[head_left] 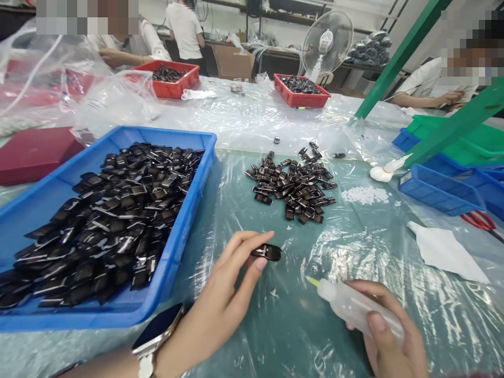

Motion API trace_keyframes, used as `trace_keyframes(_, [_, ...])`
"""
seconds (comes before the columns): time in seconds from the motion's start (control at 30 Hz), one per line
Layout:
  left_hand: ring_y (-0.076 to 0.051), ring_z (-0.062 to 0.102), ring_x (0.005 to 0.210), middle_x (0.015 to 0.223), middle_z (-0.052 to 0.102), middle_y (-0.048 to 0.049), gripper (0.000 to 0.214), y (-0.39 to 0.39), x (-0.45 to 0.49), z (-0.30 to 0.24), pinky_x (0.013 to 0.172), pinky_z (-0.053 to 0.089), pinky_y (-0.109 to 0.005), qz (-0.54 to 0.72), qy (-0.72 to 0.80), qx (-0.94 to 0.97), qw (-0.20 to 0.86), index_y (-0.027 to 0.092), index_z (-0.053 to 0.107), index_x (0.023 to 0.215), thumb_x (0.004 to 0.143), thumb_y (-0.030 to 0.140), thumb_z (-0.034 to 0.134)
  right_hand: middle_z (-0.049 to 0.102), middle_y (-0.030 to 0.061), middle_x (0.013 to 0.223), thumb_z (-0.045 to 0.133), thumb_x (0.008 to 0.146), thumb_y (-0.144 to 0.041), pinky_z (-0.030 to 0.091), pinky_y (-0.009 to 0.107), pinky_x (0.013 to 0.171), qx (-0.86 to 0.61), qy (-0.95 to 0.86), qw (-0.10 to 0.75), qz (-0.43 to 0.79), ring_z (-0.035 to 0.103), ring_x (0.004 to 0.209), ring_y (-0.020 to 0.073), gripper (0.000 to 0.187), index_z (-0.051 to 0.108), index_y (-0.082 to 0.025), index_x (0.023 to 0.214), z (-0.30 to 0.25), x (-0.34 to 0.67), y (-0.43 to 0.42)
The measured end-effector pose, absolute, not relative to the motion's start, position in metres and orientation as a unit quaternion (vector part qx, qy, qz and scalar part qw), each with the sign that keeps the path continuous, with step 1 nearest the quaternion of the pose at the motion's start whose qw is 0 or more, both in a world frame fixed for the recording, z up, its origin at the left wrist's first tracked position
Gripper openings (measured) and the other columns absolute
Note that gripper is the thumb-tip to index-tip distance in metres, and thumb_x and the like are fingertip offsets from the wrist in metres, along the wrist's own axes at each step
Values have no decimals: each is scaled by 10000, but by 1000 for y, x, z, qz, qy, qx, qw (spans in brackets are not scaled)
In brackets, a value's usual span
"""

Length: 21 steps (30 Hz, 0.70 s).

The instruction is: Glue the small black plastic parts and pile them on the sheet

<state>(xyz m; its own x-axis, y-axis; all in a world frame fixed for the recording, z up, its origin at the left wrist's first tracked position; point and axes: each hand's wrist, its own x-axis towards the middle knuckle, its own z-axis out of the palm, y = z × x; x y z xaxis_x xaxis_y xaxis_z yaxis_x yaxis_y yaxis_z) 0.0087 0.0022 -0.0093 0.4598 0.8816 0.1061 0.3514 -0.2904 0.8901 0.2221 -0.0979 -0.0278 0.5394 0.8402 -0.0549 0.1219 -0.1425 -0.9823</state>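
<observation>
Between the thumb and fingers of my left hand (232, 278) is a small glossy black plastic part (268, 252), held just above the table. My right hand (394, 325) is wrapped round a translucent squeeze bottle (358, 304). Its thin yellow-green nozzle tip (313, 282) points left, towards the black part but apart from it. Beyond my hands lies a loose pile of similar black parts (295, 184). To the right of that pile is a small heap of tiny white pieces (366, 195), with a few more scattered near my left hand.
A blue tray (210, 157) full of black parts stands at left, beside a dark red box (35, 155). Red trays (303, 98) stand farther back. At right are a green post (401, 58), blue bins (437, 191), a white cloth (449, 252) and red-handled pliers (480, 219). Other people work around the table.
</observation>
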Motion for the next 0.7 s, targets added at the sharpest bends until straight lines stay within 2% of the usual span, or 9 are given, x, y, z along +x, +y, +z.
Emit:
trace_keyframes(0.1, [-182,499,1125,1212,493,-21,293,8,10,-10,942,392,-303,335,426,731,414,335,506,1276,1052,212,365,707,105,1027,595,876,-510,562,323,657,-676,-379,545,320,689,850,257,341,690,-257,1085,-30,228,-94])
trace_keyframes(0.2, [-184,541,1012,1180,525,-26,259,10,11,-11,856,429,-309,323,428,719,442,309,534,1235,1045,227,379,682,99,1212,622,883,-453,542,355,847,-675,-401,528,324,623,1136,280,376,631,-271,1212,-28,237,-81])
trace_keyframes(0.27, [-186,556,931,1159,543,-34,248,10,12,-10,758,446,-302,313,427,712,462,297,549,1225,1039,251,392,659,76,1274,658,867,-425,512,350,907,-674,-433,506,319,584,1200,257,395,599,-290,1233,-27,245,-69])
trace_keyframes(0.33, [-198,561,922,1147,558,-41,242,10,12,-10,691,443,-293,311,422,707,475,288,565,1214,1032,269,405,654,65,1281,666,861,-423,492,345,922,-671,-465,489,308,582,1197,241,380,590,-288,1208,-27,252,-56])
trace_keyframes(0.4, [-212,560,961,1144,569,-45,235,10,12,-9,688,445,-293,319,413,705,480,281,577,1199,1028,274,416,653,80,1264,660,857,-440,489,348,899,-674,-480,484,286,594,1164,246,382,584,-266,1189,-30,257,-48])
trace_keyframes(0.53, [-197,567,909,1124,580,-38,220,9,12,-10,720,459,-301,327,404,706,482,283,594,1180,1022,286,441,568,105,1186,729,785,-450,491,338,737,-727,-440,503,159,574,1035,263,493,506,-249,1175,-35,248,-58])
trace_keyframes(0.63, [-212,565,972,1150,575,-41,225,7,12,-12,707,473,-294,332,400,700,490,295,585,1201,1022,293,448,509,40,926,708,819,-384,453,320,690,-740,-449,494,87,518,889,238,247,552,-263,967,-35,223,-78])
trace_keyframes(0.7, [-223,553,1047,1168,572,-41,229,6,12,-13,770,483,-311,346,391,700,487,296,583,1205,1021,272,450,531,28,893,611,906,-301,443,337,755,-684,-560,456,107,538,842,216,80,594,-276,980,-36,201,-85])
